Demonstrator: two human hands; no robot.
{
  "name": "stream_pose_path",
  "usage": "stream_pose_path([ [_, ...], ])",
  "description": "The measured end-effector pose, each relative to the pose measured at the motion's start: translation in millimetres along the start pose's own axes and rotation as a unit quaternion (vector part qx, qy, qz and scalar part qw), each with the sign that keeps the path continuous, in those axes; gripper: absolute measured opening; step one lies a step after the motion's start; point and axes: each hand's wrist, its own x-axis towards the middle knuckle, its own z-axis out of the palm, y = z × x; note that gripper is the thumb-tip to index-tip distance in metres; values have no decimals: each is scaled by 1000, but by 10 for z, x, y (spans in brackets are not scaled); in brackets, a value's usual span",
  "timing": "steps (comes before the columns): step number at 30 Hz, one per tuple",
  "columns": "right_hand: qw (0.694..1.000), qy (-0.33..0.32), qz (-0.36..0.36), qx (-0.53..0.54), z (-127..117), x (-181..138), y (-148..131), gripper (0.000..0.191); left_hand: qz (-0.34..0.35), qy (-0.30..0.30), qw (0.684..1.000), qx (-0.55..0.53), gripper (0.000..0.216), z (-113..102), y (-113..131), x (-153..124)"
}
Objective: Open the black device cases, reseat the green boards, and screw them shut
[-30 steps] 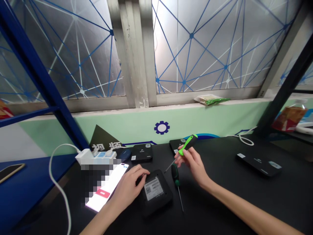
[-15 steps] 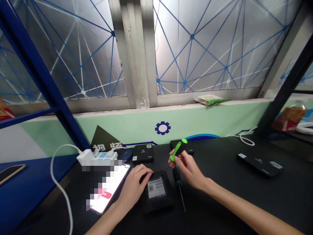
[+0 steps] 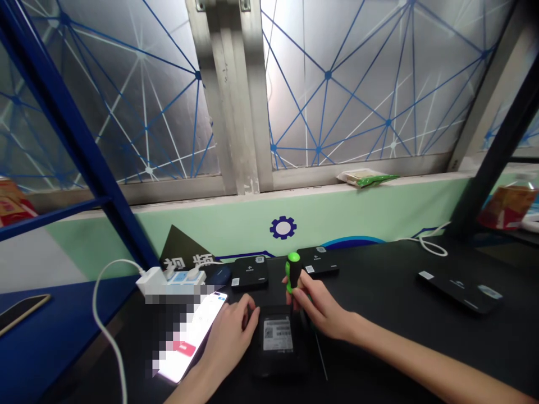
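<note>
A small black box [image 3: 278, 343] with a white label on top lies on the black table [image 3: 400, 314]. My left hand [image 3: 229, 339] rests on its left edge, fingers curled against it. My right hand [image 3: 316, 308] is closed round a green-and-black screwdriver [image 3: 292, 272], held nearly upright with its tip down at the far edge of the box. A second dark screwdriver [image 3: 318, 348] lies on the table just right of the box, partly hidden by my right hand.
A lit phone [image 3: 191, 336] lies left of the box. Behind it are a white power strip [image 3: 170, 278] with cable and two black boxes [image 3: 249, 274] [image 3: 318, 261]. Another flat black device [image 3: 458, 289] sits far right. Blue shelf posts [image 3: 76, 146] stand left.
My right hand has brought the green screwdriver from slanted in the air down to nearly upright over the box's far edge. The left hand stays on the box.
</note>
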Motion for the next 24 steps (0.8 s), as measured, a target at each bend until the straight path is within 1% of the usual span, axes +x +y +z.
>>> stream_pose_path([
  [4,999,21,4,41,64,-54,97,18,2,-14,1000,-10,23,10,30,-2],
  [7,999,40,0,23,93,-79,142,19,1,-20,1000,22,21,-7,84,14],
  [9,999,49,-5,5,101,-106,162,21,13,-33,998,48,18,-23,129,46],
  [10,999,49,-3,1,103,-121,170,22,17,-44,997,58,17,-28,151,69],
  [12,999,42,4,1,106,-146,180,23,3,-61,995,84,19,-29,189,120],
  [15,1000,29,7,3,117,-160,184,25,-11,-53,993,105,22,-9,215,171],
  [17,1000,29,5,1,128,-153,182,25,-6,-36,995,95,23,3,208,170],
  [20,999,32,4,-3,136,-134,178,24,16,-31,998,50,24,1,177,137],
  [24,999,44,6,2,131,-120,171,24,34,-47,998,35,26,-34,155,108],
])
